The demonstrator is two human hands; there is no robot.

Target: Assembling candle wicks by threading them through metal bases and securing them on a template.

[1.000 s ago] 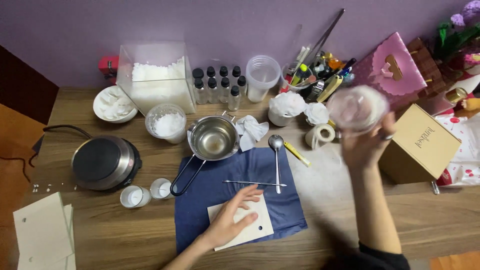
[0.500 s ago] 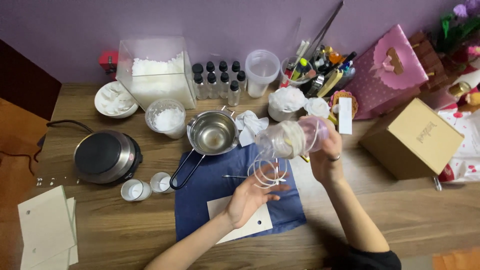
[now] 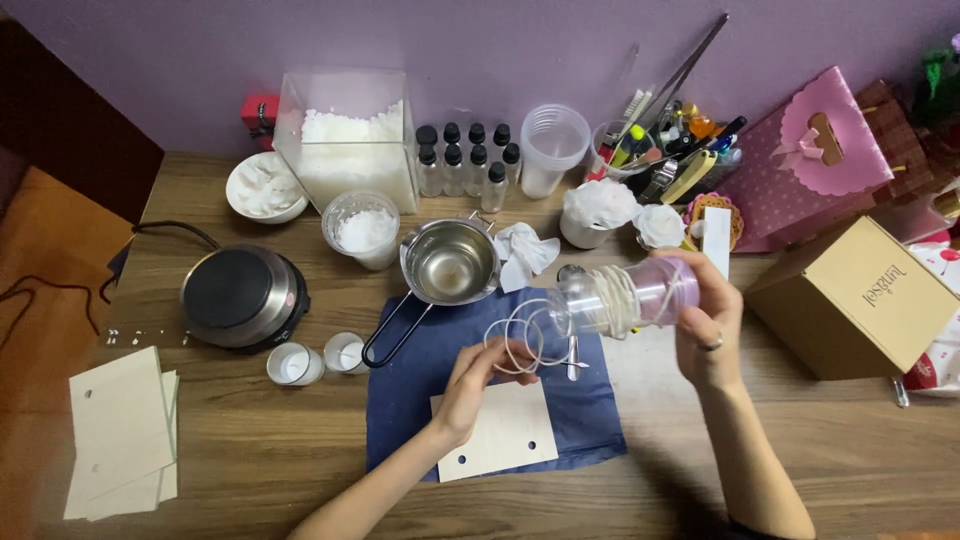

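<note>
A wooden worktop (image 3: 250, 470) stands against a purple wall. On it lie a blue cloth (image 3: 420, 400), a round black hotplate (image 3: 240, 297), a stack of pale cards (image 3: 120, 430), two small white cups (image 3: 318, 360), a white bowl (image 3: 265, 187), a clear box of white flakes (image 3: 350, 140), a row of small dark-capped bottles (image 3: 465, 160), a brown cardboard box (image 3: 850, 300) and a pink gift bag (image 3: 810, 160).

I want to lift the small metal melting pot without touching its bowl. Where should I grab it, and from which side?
Grip the melting pot by its long dark wire handle, coming from the near left. The handle slopes from the bowl toward the table's near edge, over the blue cloth, with free room around it.
</note>
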